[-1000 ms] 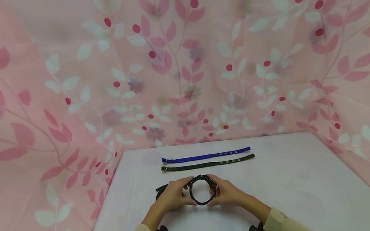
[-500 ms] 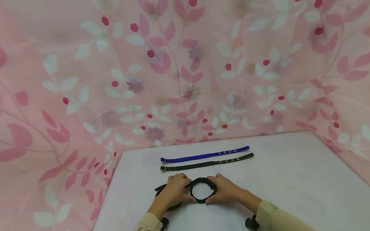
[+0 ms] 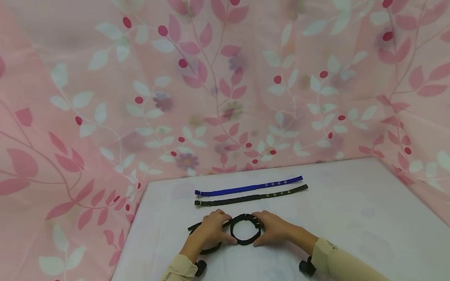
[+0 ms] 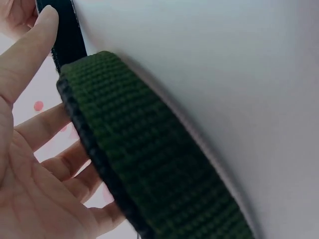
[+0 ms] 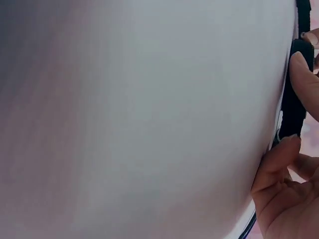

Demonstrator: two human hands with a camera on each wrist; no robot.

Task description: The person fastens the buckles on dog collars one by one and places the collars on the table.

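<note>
A black collar closed into a ring (image 3: 246, 242) stands out between both hands in the head view, its metal fittings at the right side. My left hand (image 3: 213, 232) holds the ring's left side, with its thumb on the black band (image 4: 70, 35) in the left wrist view. The ring's right side is held by my right hand (image 3: 273, 227), the thumb lying on the band (image 5: 294, 102) in the right wrist view. Partly hidden beneath my left hand is another looped dark collar (image 3: 210, 251); its green ribbed webbing (image 4: 149, 134) fills the middle of the left wrist view.
Two flat straps lie further back, a blue collar (image 3: 230, 190) and a dark green collar (image 3: 230, 200), both with eyelets at the right end. They rest on a white-covered table (image 3: 346, 219), backed by pink leaf-patterned cloth (image 3: 220, 91).
Both forearms have moved forward and slightly inward. My left hand has shifted upward in the head view, showing more of the looped collar below it. The ring stays between the hands.
</note>
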